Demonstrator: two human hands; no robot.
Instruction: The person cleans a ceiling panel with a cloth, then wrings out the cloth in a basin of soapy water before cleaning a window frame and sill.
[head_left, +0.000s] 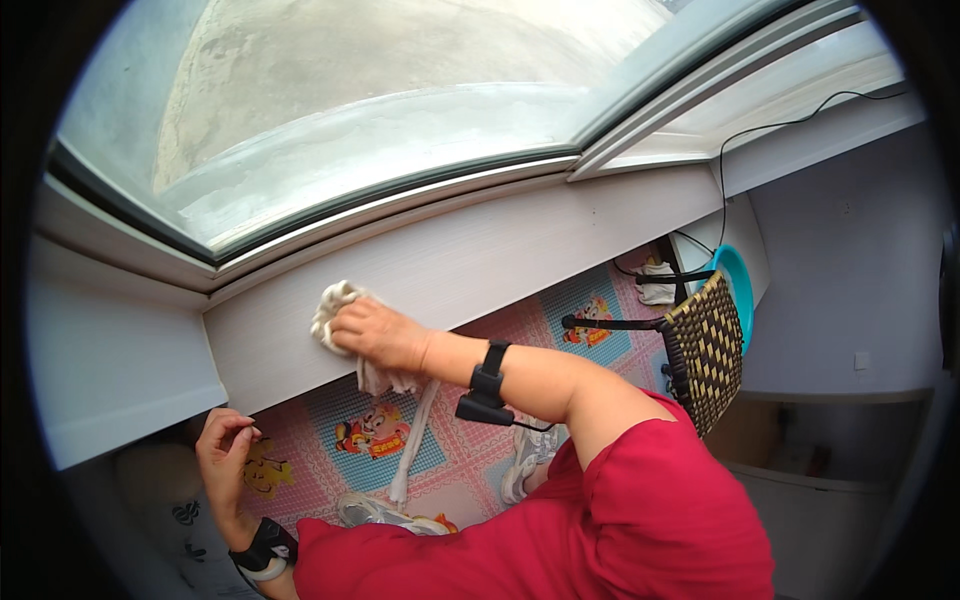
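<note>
A bunched off-white cloth (335, 311) is gripped in my right hand (379, 335) and pressed on the pale window sill board (465, 259). Part of the cloth hangs over the board's front edge, and a long narrow strip dangles towards the floor. My left hand (225, 450) is beside the sill's front left corner, fingers loosely bent, with nothing visible in it. Behind the sill stands a large glass window (360, 97) in a white frame with a dark seal.
A woven chair (703, 349) with dark metal arms stands at right, a turquoise basin (739, 289) behind it. A white cloth (656, 283) lies near the chair. A black cable (722, 180) crosses the right sill. Patterned pink and blue matting (480, 427) covers the floor under my shoes.
</note>
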